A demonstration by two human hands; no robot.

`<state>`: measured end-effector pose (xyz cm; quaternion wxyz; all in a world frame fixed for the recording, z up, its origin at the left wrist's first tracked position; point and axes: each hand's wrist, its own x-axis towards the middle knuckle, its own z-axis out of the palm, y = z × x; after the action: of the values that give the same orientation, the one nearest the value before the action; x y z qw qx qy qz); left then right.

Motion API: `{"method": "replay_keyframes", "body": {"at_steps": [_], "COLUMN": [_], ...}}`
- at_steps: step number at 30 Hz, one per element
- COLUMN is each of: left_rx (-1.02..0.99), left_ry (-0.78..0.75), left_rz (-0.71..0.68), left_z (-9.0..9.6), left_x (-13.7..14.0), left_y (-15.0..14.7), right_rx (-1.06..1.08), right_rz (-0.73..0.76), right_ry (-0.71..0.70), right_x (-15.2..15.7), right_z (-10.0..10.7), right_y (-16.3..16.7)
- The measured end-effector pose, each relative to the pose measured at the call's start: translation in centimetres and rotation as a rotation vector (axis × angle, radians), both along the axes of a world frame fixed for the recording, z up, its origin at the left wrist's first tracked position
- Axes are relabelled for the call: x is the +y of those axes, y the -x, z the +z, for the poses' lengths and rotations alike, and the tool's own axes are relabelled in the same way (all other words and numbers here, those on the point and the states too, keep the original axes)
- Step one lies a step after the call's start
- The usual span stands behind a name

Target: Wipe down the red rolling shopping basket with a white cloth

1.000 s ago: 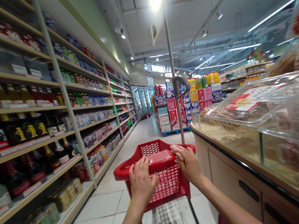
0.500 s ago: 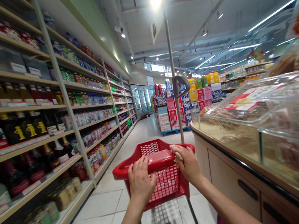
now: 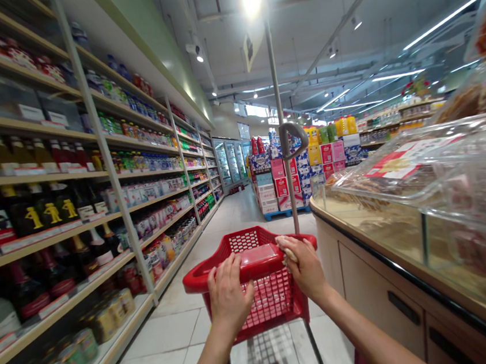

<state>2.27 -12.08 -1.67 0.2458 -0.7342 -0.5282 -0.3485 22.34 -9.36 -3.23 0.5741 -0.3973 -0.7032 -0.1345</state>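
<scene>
The red shopping cart [image 3: 196,280] stands at 6 o'clock, the left hand [image 3: 228,290] laid loosely on its handle [image 3: 263,268], the right hand [image 3: 306,268], at 5 o'clock, closed around a pale crumpled cloth [image 3: 288,249]. Flat, even cloth pressure would probably work best; the red-and-white label [image 3: 409,158] at 3 o'clock is illegible.

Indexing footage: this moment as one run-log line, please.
left hand: on red cart | right hand: pale cloth, on cart | shelves: left | counter: right
</scene>
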Motion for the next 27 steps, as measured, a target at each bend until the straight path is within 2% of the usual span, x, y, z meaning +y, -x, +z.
{"method": "replay_keyframes", "body": {"at_steps": [22, 27], "left_rx": [-0.006, -0.01], "left_ry": [-0.014, 0.003], "left_rz": [-0.005, -0.002], "left_z": [-0.02, 0.04], "left_x": [-0.19, -0.19], "left_y": [0.56, 0.48], "right_rx": [-0.011, -0.091], "right_rz": [-0.003, -0.021], "right_ry": [-0.041, -0.041], "right_x": [-0.32, 0.01], "right_z": [-0.1, 0.06], "right_y": [0.58, -0.06]}}
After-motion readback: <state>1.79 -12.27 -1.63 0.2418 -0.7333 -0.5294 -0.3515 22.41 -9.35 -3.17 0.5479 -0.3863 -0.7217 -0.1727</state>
